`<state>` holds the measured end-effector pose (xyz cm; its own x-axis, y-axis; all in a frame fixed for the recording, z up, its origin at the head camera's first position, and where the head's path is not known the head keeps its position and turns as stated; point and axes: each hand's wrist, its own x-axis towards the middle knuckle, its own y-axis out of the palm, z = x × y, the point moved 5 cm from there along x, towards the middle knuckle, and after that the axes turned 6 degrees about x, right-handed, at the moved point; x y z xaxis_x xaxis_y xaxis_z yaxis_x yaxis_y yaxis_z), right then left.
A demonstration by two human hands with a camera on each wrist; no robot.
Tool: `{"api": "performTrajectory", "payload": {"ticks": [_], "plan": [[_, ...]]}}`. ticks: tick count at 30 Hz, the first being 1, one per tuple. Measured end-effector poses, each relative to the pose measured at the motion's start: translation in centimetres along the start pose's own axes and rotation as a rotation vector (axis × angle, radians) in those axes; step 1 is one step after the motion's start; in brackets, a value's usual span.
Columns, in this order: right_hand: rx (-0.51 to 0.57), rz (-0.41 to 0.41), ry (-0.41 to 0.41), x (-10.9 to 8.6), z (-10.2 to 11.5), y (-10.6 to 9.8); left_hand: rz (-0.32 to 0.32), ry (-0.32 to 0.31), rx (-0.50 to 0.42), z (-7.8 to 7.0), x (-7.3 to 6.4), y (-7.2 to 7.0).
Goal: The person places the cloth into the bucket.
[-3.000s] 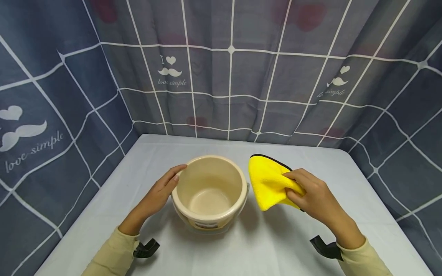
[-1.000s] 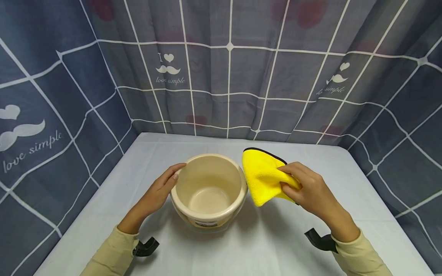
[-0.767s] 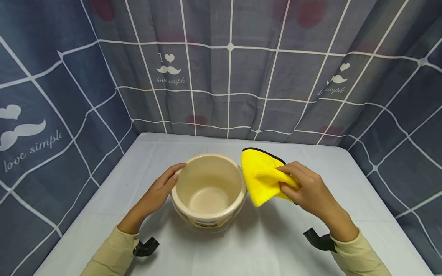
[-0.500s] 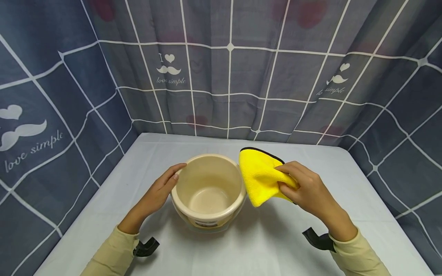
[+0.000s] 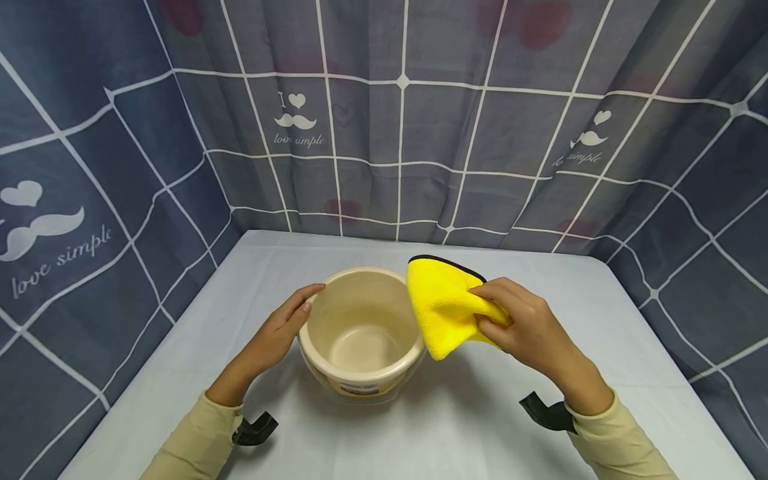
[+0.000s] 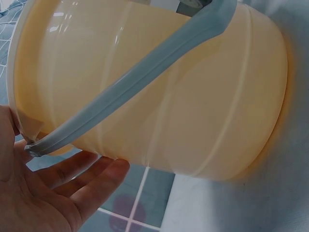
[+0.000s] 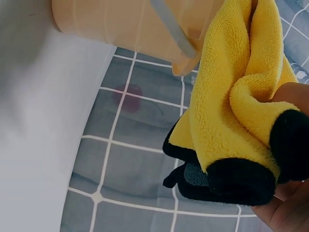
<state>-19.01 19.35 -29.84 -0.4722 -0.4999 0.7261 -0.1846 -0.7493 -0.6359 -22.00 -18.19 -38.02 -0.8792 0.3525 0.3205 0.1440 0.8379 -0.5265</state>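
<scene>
A cream plastic bucket [image 5: 363, 373] stands upright on the white table. My left hand [image 5: 273, 337] holds its left rim, with the thumb at the rim and the other fingers against the outer wall. The left wrist view shows the bucket's grey handle [image 6: 140, 77] hanging across its side, its pivot close to that hand. In my right hand [image 5: 531, 327] I pinch a folded yellow cloth [image 5: 444, 307] with black edging. The cloth is raised at the bucket's right rim and covers part of it; whether it touches is unclear. Its fluffy folds show in the right wrist view.
The white table [image 5: 384, 447] runs back to a blue-grey curtain [image 5: 372, 120] with white grid lines, which also closes off both sides. A black strap piece [image 5: 255, 430] sticks out from the left sleeve, another black piece [image 5: 546, 412] from the right.
My right hand has carried the yellow cloth leftward, from beside the bucket to overlapping its right rim. The left hand and the bucket stay in place.
</scene>
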Motion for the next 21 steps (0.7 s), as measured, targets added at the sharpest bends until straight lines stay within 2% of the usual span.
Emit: {"api": "performTrajectory", "payload": {"ticks": [9,21], "plan": [[0.008,-0.030,-0.056,0.35,0.36,0.38,0.004,0.010,-0.008,0.06,0.03,0.02],[0.035,-0.022,-0.034,0.87,0.45,0.74,0.011,0.024,-0.024,0.15,0.13,-0.08]]}}
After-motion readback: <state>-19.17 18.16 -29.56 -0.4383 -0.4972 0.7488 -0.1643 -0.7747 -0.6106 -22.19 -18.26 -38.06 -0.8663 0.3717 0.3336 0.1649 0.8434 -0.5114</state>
